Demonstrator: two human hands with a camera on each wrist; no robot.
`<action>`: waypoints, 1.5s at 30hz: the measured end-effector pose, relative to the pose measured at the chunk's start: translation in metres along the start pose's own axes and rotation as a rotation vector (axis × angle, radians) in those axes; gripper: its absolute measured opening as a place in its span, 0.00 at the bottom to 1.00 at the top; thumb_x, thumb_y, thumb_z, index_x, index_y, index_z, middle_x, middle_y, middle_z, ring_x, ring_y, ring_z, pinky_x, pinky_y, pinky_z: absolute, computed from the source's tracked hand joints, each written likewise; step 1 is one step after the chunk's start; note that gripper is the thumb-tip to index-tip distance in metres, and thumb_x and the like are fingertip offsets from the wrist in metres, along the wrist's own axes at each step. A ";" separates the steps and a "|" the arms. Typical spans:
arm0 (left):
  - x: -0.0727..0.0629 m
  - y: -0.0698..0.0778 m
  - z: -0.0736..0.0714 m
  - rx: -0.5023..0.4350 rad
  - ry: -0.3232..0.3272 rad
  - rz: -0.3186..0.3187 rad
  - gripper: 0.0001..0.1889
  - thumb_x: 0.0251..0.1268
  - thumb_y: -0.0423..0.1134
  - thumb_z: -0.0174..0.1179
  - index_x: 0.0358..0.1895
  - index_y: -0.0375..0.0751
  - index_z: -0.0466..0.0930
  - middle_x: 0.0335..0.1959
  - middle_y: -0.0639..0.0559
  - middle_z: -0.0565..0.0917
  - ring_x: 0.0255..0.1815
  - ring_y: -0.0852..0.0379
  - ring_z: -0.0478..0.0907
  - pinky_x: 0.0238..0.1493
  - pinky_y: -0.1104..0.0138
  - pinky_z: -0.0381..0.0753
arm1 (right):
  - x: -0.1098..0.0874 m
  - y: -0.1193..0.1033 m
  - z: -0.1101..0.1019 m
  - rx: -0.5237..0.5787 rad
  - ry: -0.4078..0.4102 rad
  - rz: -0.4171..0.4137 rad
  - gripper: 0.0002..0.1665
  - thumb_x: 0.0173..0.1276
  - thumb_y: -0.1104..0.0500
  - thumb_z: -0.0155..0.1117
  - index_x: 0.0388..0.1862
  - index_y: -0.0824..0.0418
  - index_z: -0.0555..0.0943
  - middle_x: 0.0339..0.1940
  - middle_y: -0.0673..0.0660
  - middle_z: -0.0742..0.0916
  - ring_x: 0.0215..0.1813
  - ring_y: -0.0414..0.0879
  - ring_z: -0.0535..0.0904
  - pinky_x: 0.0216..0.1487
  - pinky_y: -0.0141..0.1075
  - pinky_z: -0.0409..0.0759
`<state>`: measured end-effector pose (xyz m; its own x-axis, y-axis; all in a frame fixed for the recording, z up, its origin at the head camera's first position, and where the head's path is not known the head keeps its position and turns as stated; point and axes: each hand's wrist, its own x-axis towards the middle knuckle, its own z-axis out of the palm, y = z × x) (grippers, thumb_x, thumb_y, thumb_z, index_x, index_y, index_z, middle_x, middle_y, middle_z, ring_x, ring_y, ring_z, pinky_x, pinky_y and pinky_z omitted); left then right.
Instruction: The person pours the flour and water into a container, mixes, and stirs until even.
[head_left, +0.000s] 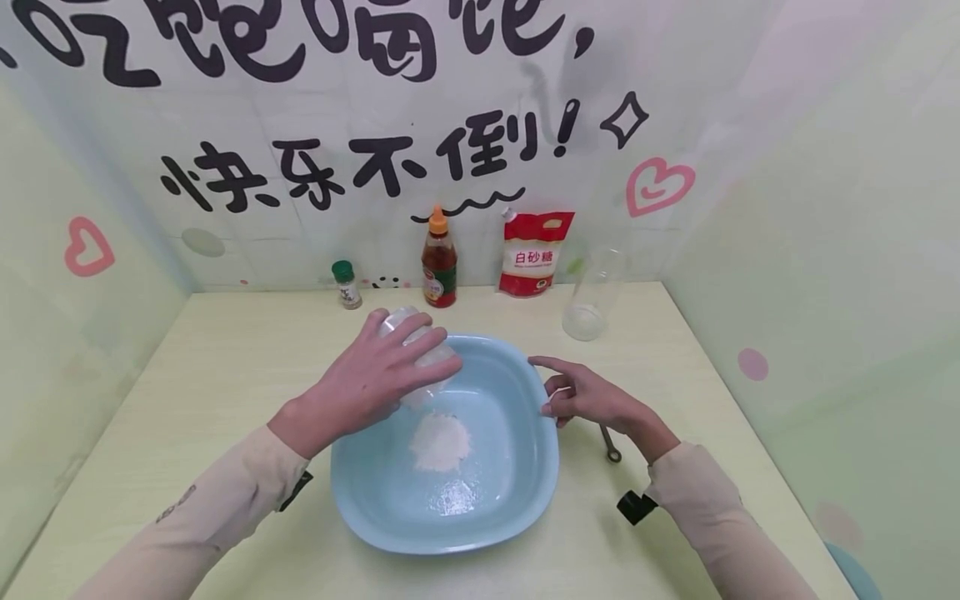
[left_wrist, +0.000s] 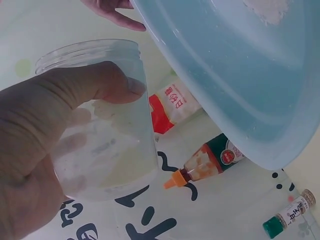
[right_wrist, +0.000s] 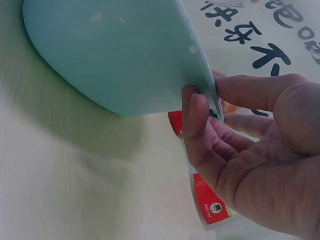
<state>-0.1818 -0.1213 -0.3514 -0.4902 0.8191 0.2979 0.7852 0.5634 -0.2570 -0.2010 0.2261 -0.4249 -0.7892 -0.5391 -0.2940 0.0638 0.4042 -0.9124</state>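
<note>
My left hand (head_left: pixel 367 375) grips a clear jar (left_wrist: pixel 107 150) and holds it tipped over the left back part of a light blue basin (head_left: pixel 450 546). The jar has a threaded mouth and looks nearly empty, with a whitish film on its walls. A small mound of white powder (head_left: pixel 441 442) lies on the basin's floor. At the basin's right side, my right hand (head_left: pixel 588 396) pinches the rim, as the right wrist view shows, thumb on one side and curled fingers on the other. Its index finger stretches along the rim in the head view.
Along the back wall stand a green-capped seasoning bottle (head_left: pixel 347 285), an orange-capped sauce bottle (head_left: pixel 439 267) and a red-and-white sugar pouch (head_left: pixel 534 258). A tall clear container (head_left: pixel 587 317) stands at the back right. A dark metal utensil handle (head_left: pixel 611 450) shows below the right hand.
</note>
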 end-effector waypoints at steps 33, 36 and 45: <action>-0.002 0.012 -0.003 0.021 0.010 -0.001 0.45 0.38 0.43 0.83 0.66 0.66 0.69 0.63 0.50 0.76 0.67 0.46 0.69 0.59 0.41 0.71 | 0.000 -0.001 0.000 -0.022 0.010 0.002 0.46 0.68 0.63 0.67 0.80 0.57 0.56 0.47 0.63 0.85 0.41 0.52 0.84 0.43 0.44 0.86; -0.002 0.013 -0.003 -0.001 0.028 0.007 0.47 0.35 0.44 0.84 0.65 0.66 0.69 0.63 0.50 0.76 0.67 0.46 0.69 0.59 0.41 0.71 | 0.001 0.000 0.000 -0.024 0.011 0.002 0.45 0.68 0.63 0.66 0.80 0.57 0.56 0.47 0.63 0.84 0.40 0.52 0.84 0.43 0.44 0.86; -0.006 0.016 0.003 -0.014 0.007 0.003 0.46 0.36 0.44 0.84 0.65 0.66 0.70 0.63 0.49 0.76 0.67 0.45 0.69 0.59 0.39 0.72 | 0.001 0.000 0.002 -0.032 0.011 0.002 0.46 0.68 0.63 0.67 0.80 0.58 0.56 0.47 0.62 0.85 0.40 0.51 0.84 0.43 0.44 0.86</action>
<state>-0.1675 -0.1171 -0.3602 -0.4856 0.8198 0.3034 0.7917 0.5596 -0.2449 -0.2006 0.2245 -0.4252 -0.7957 -0.5303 -0.2926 0.0460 0.4288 -0.9022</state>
